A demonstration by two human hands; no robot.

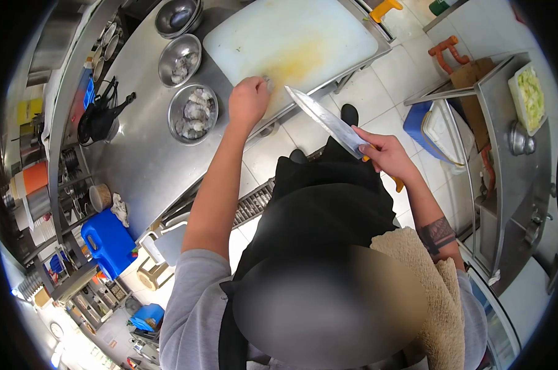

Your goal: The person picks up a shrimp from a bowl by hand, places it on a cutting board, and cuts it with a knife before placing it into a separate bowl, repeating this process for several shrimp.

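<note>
My right hand grips a large kitchen knife by its orange-yellow handle, the blade pointing up and left toward the board's near edge. My left hand is closed over the near left corner of a white cutting board; a small greyish bit shows at its fingertips, too little to name. Yellowish-brown wet stains mark the board. Left of that hand stands a steel bowl of greyish raw seafood that looks like shrimp. A second steel bowl behind it holds fewer pieces.
Stacked steel bowls stand at the back of the steel counter. A black utensil or pan lies farther left. At right, a steel shelf carries a tray of chopped greens. A blue-and-white cooler and a blue jug are nearby.
</note>
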